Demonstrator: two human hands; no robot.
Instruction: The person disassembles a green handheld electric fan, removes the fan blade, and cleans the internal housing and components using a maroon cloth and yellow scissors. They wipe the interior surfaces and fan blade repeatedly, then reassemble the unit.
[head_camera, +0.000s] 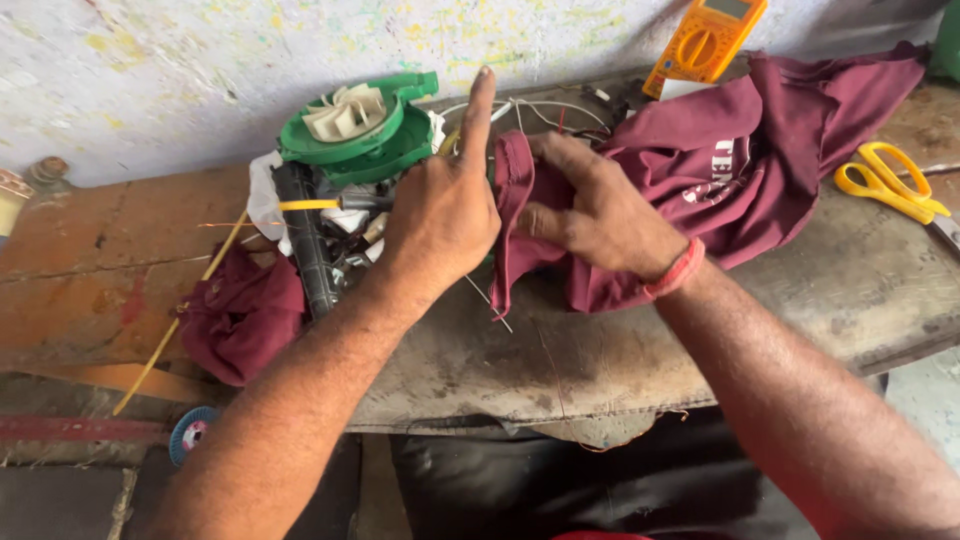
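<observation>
The left hand (440, 215) rested against the green pump (355, 135), index finger pointing up and the other fingers curled loosely, gripping nothing that showed. The right hand (595, 215) pinched the folded edge of the maroon shirt (740, 170), which lay spread across the worn surface (820, 300) just beside the pump. Yellow scissors (890, 180) lay near the shirt, and an orange multimeter (705, 40) leaned behind it.
</observation>
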